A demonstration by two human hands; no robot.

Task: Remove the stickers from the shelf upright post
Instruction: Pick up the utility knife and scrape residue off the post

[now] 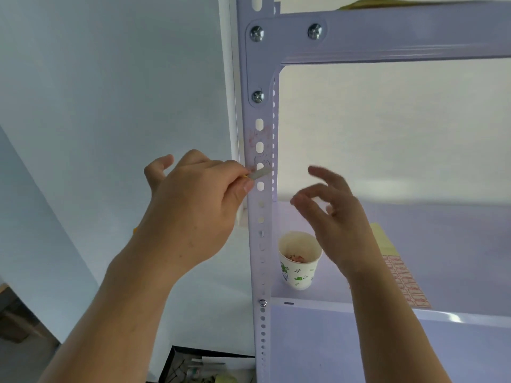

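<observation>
Sticker residue (258, 139), faint reddish, on perforated lavender metal post (260, 244). Flat grey blade (260, 173) pinched in left hand (193, 197), tip against post. Right hand (331, 217) loosely spread, holding nothing, above printed paper cup (300, 262).

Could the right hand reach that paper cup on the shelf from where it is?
Probably yes: the right hand hangs open and empty close by the paper cup, with nothing visibly between them.
</observation>
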